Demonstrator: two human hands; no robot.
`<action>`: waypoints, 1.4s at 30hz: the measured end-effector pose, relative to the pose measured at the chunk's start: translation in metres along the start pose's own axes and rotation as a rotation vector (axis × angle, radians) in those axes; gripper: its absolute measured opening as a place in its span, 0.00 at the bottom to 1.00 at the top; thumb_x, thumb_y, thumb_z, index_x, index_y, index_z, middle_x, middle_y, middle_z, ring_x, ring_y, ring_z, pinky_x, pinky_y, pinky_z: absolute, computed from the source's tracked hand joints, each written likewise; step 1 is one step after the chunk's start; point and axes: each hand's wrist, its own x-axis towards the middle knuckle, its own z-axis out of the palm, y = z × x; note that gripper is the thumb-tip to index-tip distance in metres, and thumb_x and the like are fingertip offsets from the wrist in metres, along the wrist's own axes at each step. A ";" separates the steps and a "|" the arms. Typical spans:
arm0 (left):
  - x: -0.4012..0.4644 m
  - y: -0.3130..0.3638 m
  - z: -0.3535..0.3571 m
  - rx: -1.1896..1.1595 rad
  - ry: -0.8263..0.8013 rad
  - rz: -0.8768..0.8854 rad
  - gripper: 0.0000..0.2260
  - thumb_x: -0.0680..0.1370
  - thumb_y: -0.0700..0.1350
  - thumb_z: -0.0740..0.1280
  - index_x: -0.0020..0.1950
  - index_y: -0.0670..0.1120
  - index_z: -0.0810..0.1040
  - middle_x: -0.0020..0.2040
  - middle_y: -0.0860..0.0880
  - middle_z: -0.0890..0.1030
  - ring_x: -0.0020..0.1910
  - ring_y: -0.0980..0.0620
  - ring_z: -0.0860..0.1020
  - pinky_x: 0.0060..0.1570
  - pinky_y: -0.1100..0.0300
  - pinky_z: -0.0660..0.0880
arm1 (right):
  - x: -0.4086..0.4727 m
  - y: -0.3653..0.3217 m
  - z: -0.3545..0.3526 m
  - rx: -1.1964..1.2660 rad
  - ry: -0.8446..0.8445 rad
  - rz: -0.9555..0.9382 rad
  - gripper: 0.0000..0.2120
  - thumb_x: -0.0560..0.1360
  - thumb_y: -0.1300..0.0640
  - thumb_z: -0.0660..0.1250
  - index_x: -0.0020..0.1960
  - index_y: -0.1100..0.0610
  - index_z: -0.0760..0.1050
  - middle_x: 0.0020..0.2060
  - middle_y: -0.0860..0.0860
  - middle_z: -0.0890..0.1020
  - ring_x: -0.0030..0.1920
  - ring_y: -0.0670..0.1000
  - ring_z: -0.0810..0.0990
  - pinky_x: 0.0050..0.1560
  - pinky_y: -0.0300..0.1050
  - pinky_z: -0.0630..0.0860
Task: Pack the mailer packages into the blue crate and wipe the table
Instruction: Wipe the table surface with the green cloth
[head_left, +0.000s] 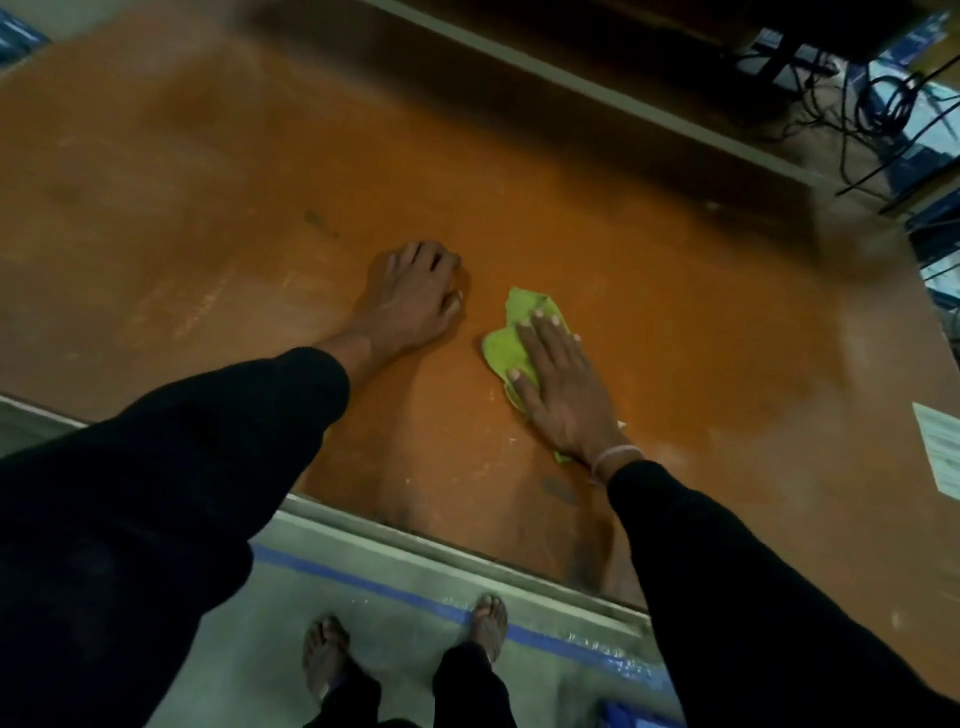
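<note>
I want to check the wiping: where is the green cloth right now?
In the head view, the green cloth lies flat on the brown table, pressed under the right hand, just right of the left hand.

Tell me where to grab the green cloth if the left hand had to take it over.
Pinch the free bunched corner of the green cloth, approaching from the left and far side. The right hand lies flat over its near right part, so only the far and left folds are exposed on the table.
</note>
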 end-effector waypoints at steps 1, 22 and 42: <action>-0.004 -0.011 -0.003 0.003 -0.001 -0.007 0.21 0.82 0.53 0.60 0.72 0.44 0.70 0.67 0.42 0.71 0.65 0.40 0.68 0.62 0.43 0.65 | -0.004 0.002 0.000 -0.010 0.008 0.072 0.31 0.84 0.38 0.43 0.82 0.51 0.50 0.82 0.50 0.50 0.81 0.51 0.45 0.80 0.54 0.45; -0.037 -0.084 -0.025 0.015 0.001 -0.068 0.20 0.82 0.54 0.56 0.66 0.42 0.72 0.65 0.40 0.70 0.63 0.38 0.68 0.59 0.41 0.66 | -0.072 -0.129 0.001 0.018 -0.027 -0.158 0.30 0.84 0.43 0.52 0.82 0.51 0.50 0.82 0.50 0.48 0.81 0.50 0.43 0.80 0.56 0.49; -0.028 -0.088 -0.021 0.049 -0.015 -0.047 0.20 0.81 0.56 0.57 0.65 0.43 0.72 0.64 0.40 0.71 0.61 0.38 0.69 0.57 0.41 0.66 | 0.032 -0.081 0.005 -0.002 -0.019 -0.121 0.30 0.84 0.39 0.46 0.82 0.51 0.50 0.82 0.51 0.50 0.81 0.51 0.45 0.80 0.55 0.46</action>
